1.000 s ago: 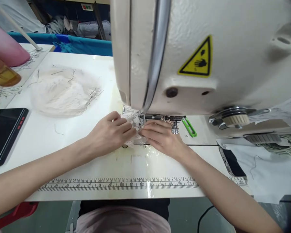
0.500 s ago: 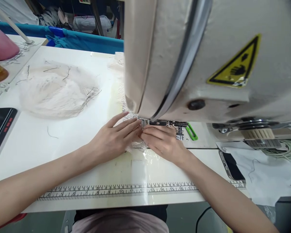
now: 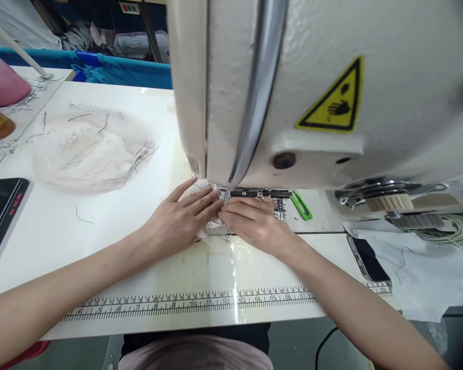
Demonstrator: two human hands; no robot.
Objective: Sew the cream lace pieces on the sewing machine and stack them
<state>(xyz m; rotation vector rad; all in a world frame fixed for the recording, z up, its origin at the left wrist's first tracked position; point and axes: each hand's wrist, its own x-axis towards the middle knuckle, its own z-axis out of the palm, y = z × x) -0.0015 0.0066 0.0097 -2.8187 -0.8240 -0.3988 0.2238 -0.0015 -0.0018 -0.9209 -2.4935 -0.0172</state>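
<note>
Lace (image 3: 212, 224) mostly hidden under hands

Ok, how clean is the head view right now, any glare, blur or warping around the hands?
Head view: sharp on the left hand, the right hand and the lace piece; a glare streak crosses the printed ruler on the table; the sewing machine head looms large and bowed by the wide lens, hiding the needle; straight edges curve near the frame edges.
</note>
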